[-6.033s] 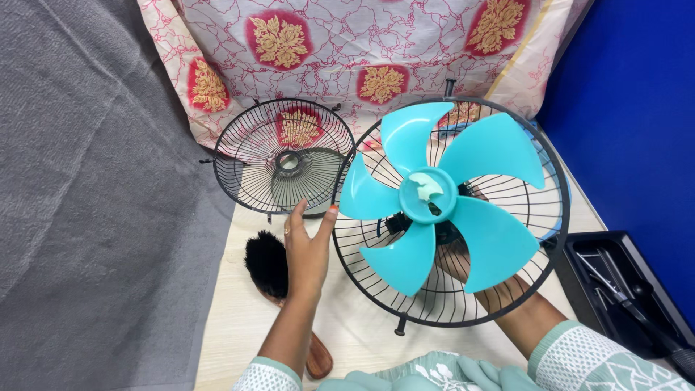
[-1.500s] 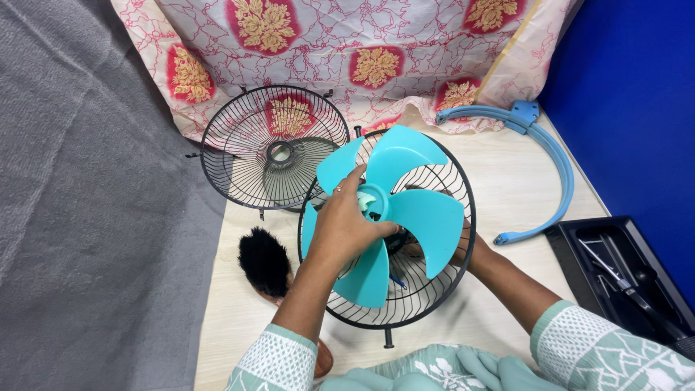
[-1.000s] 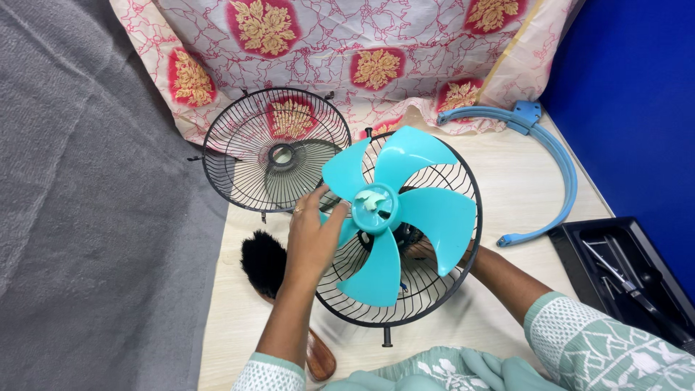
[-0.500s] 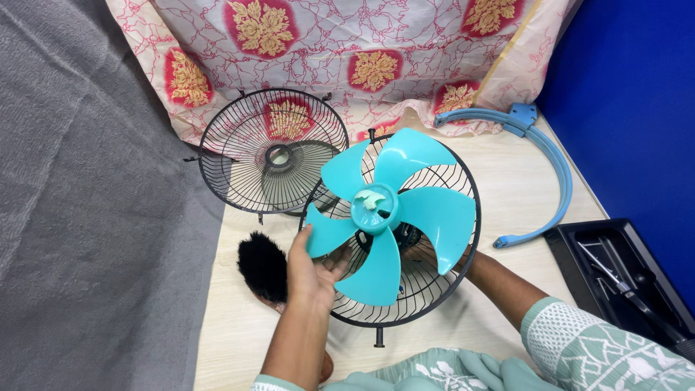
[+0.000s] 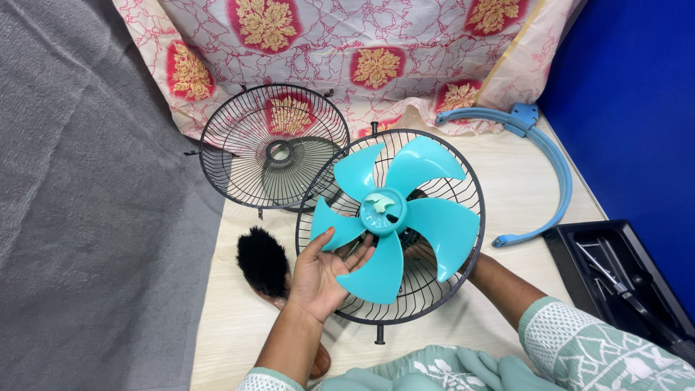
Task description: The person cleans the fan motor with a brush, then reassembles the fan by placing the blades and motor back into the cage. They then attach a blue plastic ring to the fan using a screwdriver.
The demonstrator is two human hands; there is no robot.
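Teal fan blade (image 5: 394,217) sits in the wire guard (image 5: 456,286); my left hand (image 5: 326,271) lies spread, palm up, under its lower blades. My right hand (image 5: 427,253) is behind the guard, grip unclear. Brush (image 5: 262,262) crowds my left; bare desk (image 5: 507,166) lies beyond my right.

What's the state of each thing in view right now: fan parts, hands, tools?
Teal fan blade: mounted on the hub, inside the rear guard.
Rear guard: tilted up, uncovered.
Front guard: detached, leaning on the patterned cloth.
Blue rim ring: off, lying on the table.
Left hand: open, palm up under a blade.
Right hand: behind the guard, grip hidden.
Brush: lying unused.
Tool tray: open.
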